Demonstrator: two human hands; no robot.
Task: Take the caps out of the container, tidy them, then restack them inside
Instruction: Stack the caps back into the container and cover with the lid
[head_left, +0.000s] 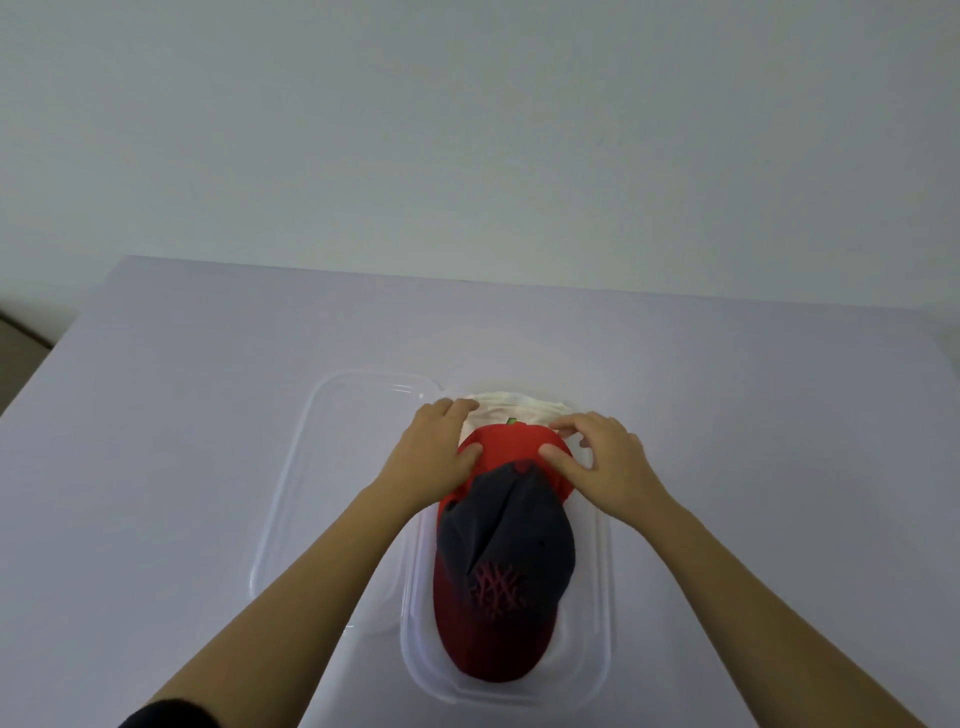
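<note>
Over a clear plastic container (602, 613) at six o'clock, both hands' fingers (563, 460) are pressing, unclenched, on a red cap (511, 441) stacked between white (511, 405) and navy caps (506, 535); uneven pressure could be toppling the stack toward the lid (291, 467) at nine o'clock.

Single head-worn view, forward and steeply down onto the table (156, 415), close above it.

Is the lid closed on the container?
No, the clear lid lies flat on the table, left of the open container holding the caps.
</note>
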